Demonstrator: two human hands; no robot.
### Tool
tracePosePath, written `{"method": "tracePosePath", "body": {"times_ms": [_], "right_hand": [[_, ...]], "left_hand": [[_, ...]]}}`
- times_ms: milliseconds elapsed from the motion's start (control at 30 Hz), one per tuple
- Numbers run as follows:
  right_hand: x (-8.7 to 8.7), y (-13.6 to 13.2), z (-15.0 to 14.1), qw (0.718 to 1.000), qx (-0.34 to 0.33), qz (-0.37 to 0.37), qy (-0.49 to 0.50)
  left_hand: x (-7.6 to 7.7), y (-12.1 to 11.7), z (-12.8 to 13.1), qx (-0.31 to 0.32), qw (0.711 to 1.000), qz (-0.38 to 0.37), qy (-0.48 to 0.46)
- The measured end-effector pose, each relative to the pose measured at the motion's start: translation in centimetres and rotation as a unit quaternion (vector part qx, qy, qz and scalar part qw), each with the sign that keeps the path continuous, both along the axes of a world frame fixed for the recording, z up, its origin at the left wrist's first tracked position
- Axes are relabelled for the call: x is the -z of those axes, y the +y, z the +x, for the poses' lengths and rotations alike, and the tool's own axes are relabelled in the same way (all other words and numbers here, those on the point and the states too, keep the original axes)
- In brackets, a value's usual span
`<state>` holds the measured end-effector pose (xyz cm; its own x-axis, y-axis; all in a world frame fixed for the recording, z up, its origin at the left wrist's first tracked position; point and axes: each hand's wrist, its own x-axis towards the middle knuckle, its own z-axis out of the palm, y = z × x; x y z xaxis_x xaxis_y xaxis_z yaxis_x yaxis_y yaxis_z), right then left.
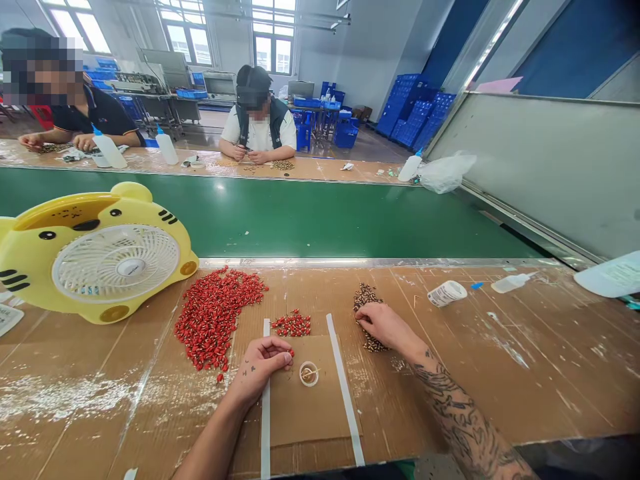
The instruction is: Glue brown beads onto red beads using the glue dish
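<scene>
My left hand (261, 368) rests on the cardboard-covered bench with its fingers pinched on a small red piece at the fingertips. A small row of red pieces (293, 325) lies just beyond it, and a big heap of red pieces (215, 313) lies to its left. My right hand (383, 325) lies curled over a pile of small brown pieces (367, 297), fingers pinching into them; what it grips is hidden. Between the hands sits a small white cap (309, 373) with a thin stick in it, on a cardboard square (310, 407) edged by two white strips.
A yellow tiger-shaped desk fan (95, 257) stands at the left. A white roll (447, 293) and a tipped squeeze bottle (510, 283) lie at the right. The green conveyor belt (310, 217) runs behind. Two people work at the far bench with bottles (167, 147).
</scene>
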<state>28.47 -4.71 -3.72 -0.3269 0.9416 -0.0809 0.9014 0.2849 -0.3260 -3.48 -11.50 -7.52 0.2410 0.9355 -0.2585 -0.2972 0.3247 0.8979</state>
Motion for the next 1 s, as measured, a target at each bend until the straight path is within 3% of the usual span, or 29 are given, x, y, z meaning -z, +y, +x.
{"method": "tracePosePath", "body": {"times_ms": [200, 433, 500, 667, 1000], "right_hand": [[-0.2, -0.8, -0.2, 0.998, 0.023, 0.031, 0.056], [0.8, -1.3, -1.1, 0.99, 0.057, 0.063, 0.114], [0.6, -1.1, -1.6, 0.99, 0.038, 0.058, 0.121], [0.0, -0.7, -3.7, 0.993, -0.095, 0.016, 0.065], [0.3, 0.2, -4.7, 0.992, -0.125, 0.014, 0.013]], "left_hand": [[0.0, 0.0, 0.0, -0.001, 1.0, 0.004, 0.006], [-0.2, 0.0, 0.1, -0.008, 1.0, -0.005, 0.007], [-0.3, 0.0, 0.1, -0.008, 1.0, -0.005, 0.007], [-0.5, 0.0, 0.1, -0.007, 1.0, -0.002, 0.015], [0.3, 0.0, 0.0, -0.007, 1.0, 0.001, 0.003]]}}
